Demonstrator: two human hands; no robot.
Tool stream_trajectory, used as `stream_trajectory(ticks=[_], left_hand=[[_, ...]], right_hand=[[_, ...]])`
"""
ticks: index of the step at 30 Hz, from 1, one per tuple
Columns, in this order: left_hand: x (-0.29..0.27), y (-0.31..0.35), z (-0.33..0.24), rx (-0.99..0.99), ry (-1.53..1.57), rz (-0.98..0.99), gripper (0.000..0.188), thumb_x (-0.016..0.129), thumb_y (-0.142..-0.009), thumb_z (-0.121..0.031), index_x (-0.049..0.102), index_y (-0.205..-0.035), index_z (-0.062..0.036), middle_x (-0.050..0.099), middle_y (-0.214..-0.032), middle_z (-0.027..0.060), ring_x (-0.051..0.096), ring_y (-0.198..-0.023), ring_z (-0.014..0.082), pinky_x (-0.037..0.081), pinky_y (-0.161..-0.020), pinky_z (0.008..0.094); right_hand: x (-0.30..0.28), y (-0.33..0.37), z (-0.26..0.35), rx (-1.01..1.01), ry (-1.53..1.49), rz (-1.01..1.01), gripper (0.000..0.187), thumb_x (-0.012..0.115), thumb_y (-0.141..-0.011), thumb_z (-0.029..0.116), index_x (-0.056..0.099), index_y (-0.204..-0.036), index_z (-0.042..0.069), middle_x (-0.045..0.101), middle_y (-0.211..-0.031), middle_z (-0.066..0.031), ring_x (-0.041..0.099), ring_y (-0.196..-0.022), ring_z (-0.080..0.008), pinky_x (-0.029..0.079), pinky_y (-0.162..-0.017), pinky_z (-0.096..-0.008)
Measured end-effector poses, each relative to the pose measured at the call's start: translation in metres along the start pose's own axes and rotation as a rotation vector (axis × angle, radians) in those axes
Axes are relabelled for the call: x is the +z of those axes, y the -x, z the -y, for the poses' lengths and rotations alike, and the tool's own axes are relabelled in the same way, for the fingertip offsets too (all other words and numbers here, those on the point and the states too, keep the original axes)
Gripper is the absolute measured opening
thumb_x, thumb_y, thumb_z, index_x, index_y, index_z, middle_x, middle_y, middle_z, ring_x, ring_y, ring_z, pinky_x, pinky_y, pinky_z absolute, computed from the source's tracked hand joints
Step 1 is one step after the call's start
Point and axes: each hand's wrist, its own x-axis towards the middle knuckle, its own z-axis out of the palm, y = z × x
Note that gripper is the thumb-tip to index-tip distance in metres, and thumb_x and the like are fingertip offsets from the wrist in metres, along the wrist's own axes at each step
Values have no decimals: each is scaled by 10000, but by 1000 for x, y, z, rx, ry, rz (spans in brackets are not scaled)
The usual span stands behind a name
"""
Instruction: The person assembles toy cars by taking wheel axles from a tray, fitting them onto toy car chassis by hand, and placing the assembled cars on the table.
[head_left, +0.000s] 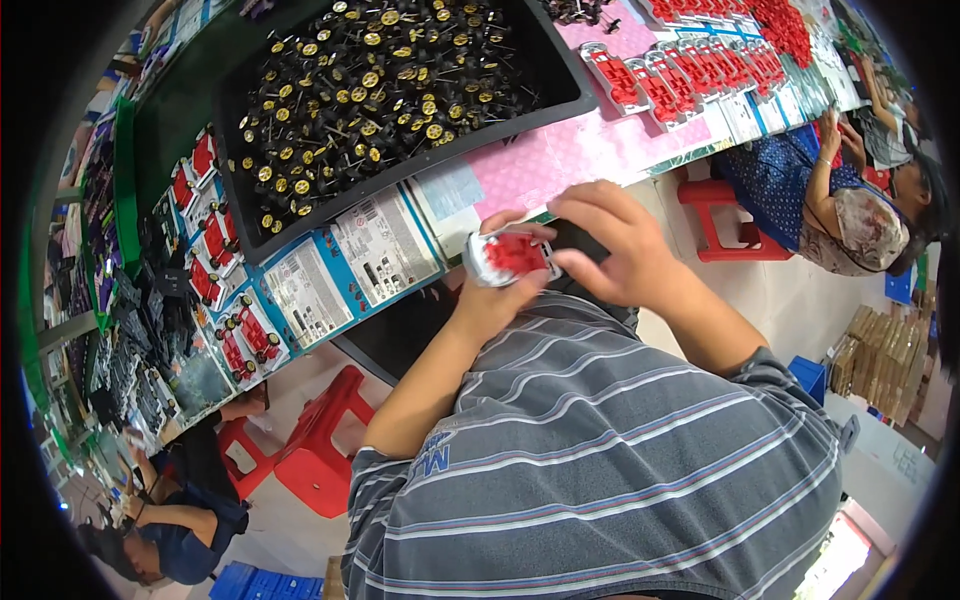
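Note:
In front of my body, my left hand is closed around a toy car body, with its red inner side turned up and a white-grey shell around it. My right hand hovers at the right end of the car body, fingers and thumb apart. Nothing shows between its fingers, though whether a fingertip touches the car is unclear. Beyond my hands, a large black tray holds many black toy wheels and axles with yellow hubs.
Rows of red and white car bodies lie on the bench at the upper right. Car bodies with wheels sit at the left. Red stools stand on both sides. Co-workers sit at the right and lower left.

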Motion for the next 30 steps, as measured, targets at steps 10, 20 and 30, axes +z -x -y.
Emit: stream_trajectory(ticks=[10, 20, 30], left_hand=[[-18, 17, -17, 32, 381, -100, 530, 698, -807, -139, 461, -1277, -75, 532, -1327, 190, 597, -763, 143, 484, -572, 233], [-24, 31, -26, 79, 316, -215, 524, 674, -846, -162, 456, -1312, -62, 569, -1308, 205, 598, -696, 157, 462, -539, 254], [-32, 29, -29, 24, 254, -318, 424, 643, -890, -176, 502, -1269, -47, 614, -1282, 220, 595, -663, 169, 494, -569, 268]], right_hand=[[7, -118, -121, -38, 451, 135, 240, 743, -856, 156, 689, -1039, 11, 670, -1041, -139, 655, -956, -343, 541, -828, -392], [48, -158, -134, 48, 1134, 595, 225, 573, -859, 200, 750, -726, 158, 738, -787, -45, 707, -831, -222, 456, -677, -418], [9, -138, -117, 76, 358, 130, 120, 716, -762, 65, 668, -861, 17, 643, -926, -190, 634, -939, -401, 520, -811, -452]])
